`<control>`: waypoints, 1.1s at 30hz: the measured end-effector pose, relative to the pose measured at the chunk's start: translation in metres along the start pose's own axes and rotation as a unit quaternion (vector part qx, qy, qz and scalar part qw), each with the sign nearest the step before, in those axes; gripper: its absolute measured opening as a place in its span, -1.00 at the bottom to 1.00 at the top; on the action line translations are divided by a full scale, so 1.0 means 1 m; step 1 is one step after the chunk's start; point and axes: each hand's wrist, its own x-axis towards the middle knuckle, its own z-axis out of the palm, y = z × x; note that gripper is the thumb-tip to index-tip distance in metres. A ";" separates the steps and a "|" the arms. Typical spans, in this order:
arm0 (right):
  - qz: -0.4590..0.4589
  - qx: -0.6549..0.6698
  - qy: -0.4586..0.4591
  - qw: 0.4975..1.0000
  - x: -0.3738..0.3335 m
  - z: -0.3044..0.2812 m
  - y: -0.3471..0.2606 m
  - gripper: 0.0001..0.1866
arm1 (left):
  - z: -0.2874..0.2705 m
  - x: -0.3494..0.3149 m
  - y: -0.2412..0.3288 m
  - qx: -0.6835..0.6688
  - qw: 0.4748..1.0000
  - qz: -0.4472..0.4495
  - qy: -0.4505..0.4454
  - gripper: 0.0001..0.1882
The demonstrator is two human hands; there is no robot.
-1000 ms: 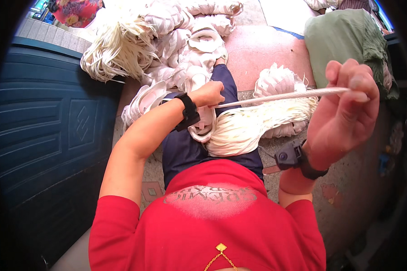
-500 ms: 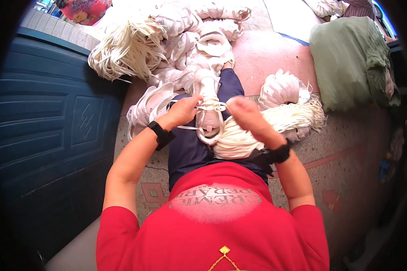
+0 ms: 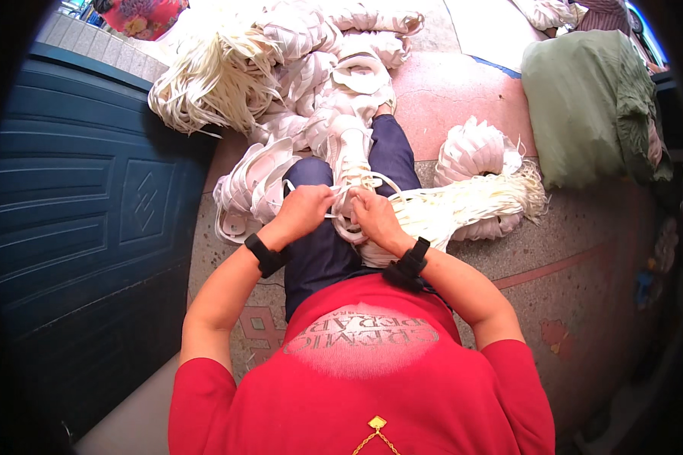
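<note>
A pale shoe upper lies lengthwise over my lap, its lacing area between my two hands. White shoelace loops out to the right of its eyelets. On the left side, my left hand is closed, pinching a stretch of lace. My right hand presses its fingers together on lace at the upper's near end and covers part of it. Against my right leg rests a thick bundle of cream shoelaces. Nested pale shoe uppers sit by my left knee.
Beyond my knees is a heap of bundled uppers with a hank of laces. Another stack of uppers stands on the right, near a green cloth sack. A blue panelled door borders the left.
My right hand has come down and inward from the right, joining my left at the upper. My left hand has dropped slightly nearer. A lace loop now curves out at the right.
</note>
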 end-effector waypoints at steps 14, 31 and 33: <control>-0.096 -0.216 0.078 0.969 0.003 0.016 -0.008 -0.78 | -0.017 0.038 -0.013 -0.468 0.776 -0.395 -0.149 -0.75; -0.096 0.095 -0.132 0.982 -0.032 -0.050 -0.036 -0.79 | -0.022 0.042 -0.023 -0.514 0.740 -0.386 -0.198 -0.74; 0.058 0.329 -0.083 0.939 -0.048 -0.095 -0.067 -0.77 | -0.021 0.043 -0.023 -0.505 0.750 -0.389 -0.174 -0.77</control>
